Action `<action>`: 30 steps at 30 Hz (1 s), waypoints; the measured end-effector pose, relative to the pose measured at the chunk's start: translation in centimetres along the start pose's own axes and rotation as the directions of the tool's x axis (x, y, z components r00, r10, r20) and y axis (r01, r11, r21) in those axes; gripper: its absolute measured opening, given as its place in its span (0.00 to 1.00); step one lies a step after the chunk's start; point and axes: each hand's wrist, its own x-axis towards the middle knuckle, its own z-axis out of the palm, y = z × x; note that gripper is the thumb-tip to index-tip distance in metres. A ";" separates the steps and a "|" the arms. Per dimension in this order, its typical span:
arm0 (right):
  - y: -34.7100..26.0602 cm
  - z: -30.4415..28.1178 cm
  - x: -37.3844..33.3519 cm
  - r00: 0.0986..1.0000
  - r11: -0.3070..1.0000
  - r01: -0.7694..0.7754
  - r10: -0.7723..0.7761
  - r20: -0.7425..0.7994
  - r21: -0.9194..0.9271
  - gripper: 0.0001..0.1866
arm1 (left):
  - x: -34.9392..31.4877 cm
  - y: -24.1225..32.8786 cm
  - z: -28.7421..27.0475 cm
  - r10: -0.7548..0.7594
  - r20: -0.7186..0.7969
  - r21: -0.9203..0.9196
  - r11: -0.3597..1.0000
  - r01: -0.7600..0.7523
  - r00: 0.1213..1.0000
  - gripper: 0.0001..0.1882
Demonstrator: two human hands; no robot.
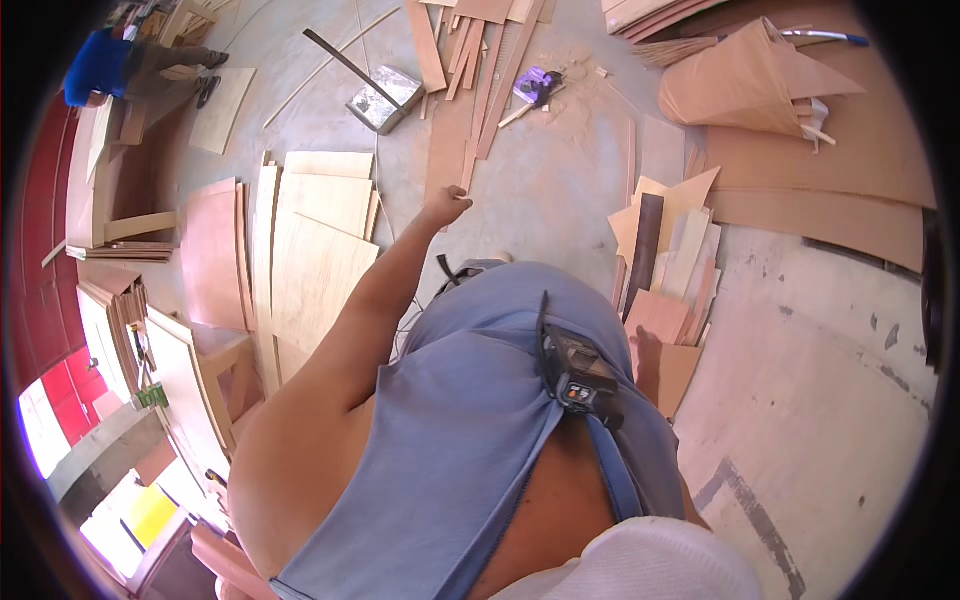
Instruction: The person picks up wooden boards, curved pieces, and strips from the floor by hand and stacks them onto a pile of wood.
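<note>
My left arm reaches forward, and my left hand is closed, its fingers curled. Beside its fingertips ends a narrow wooden strip on the floor; whether the hand touches or holds anything cannot be made out. My right hand hangs low at my right side, partly hidden by my body, its fingers unclear. Close to it lean several wood offcuts and a dark narrow board. Left of my arm lie pale plywood panels. A small black device hangs on my blue-grey top.
A metal dustpan with an upright handle stands ahead, near a purple bag and long wood strips. Brown wrapped sheeting lies far right. Another person in a blue shirt is far left, beside a wooden cabinet frame.
</note>
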 end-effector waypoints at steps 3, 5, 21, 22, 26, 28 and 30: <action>-8.4 -0.9 3.9 0.997 0.997 0.074 -0.074 0.012 -0.015 0.23 | 1.2 -1.8 -1.2 -0.038 -0.081 -0.082 0.996 0.031 0.996 0.27; -11.6 -0.3 6.4 0.997 0.998 0.066 -0.066 0.030 -0.011 0.23 | 1.8 -2.8 -1.8 -0.051 -0.093 -0.030 0.998 0.048 0.994 0.26; -36.7 4.6 27.6 0.912 0.934 0.273 -0.173 0.372 -0.233 0.23 | 3.1 -3.9 -10.1 -0.666 -0.035 -0.517 0.650 0.557 0.745 0.23; -40.2 3.3 28.7 0.920 0.936 0.296 -0.225 0.322 -0.190 0.24 | 5.7 -1.5 -10.9 -0.632 -0.087 -0.523 0.687 0.505 0.770 0.24; -50.4 -1.1 33.0 0.934 0.932 0.331 -0.302 0.194 -0.145 0.22 | 16.1 4.9 -13.1 -0.514 -0.109 -0.522 0.758 0.391 0.851 0.25; -53.2 -2.2 37.0 0.937 0.941 0.331 -0.336 0.099 0.065 0.20 | 21.0 7.2 -14.5 -0.428 -0.074 -0.330 0.863 0.383 0.901 0.26; -56.1 -2.0 39.3 0.941 0.941 0.319 -0.329 0.082 0.115 0.19 | 24.8 8.5 -16.0 -0.396 -0.074 -0.286 0.887 0.361 0.915 0.26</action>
